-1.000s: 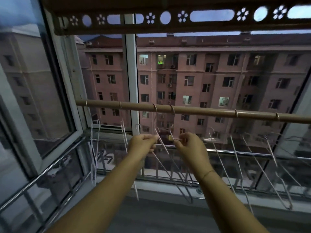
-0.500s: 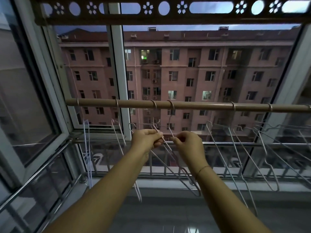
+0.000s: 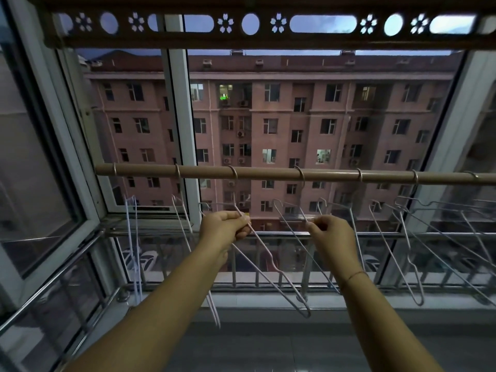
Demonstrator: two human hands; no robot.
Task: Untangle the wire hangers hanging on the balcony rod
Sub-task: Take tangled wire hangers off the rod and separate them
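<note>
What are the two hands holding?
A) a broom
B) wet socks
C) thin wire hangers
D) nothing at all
C: the left hand and the right hand each pinch a thin white wire hanger that hangs from the long brown rod.

Thin wire hangers (image 3: 271, 260), matt rod (image 3: 268, 173)
</note>
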